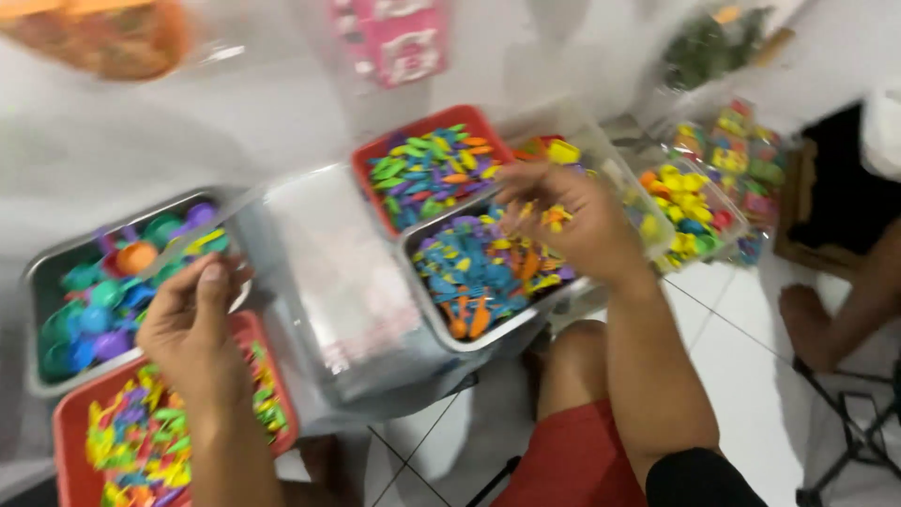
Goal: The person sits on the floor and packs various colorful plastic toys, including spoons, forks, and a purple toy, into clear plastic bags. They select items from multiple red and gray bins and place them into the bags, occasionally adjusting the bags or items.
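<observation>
My left hand (192, 324) pinches the edge of a clear plastic bag (324, 272) that hangs in front of me, with a few small coloured pieces at its top corner. My right hand (563, 221) hovers over a metal tray (488, 340) of small colourful plastic toy pieces and is closed on a few yellow and orange pieces. The picture is blurred by motion.
A red basket (424, 127) of coloured pieces stands behind the metal tray. At the left are another metal tray (38, 277) with round pieces and a red basket (70, 422). Clear boxes (699, 202) of toys stand at the right. Another person's foot (807, 319) rests on the white tiled floor.
</observation>
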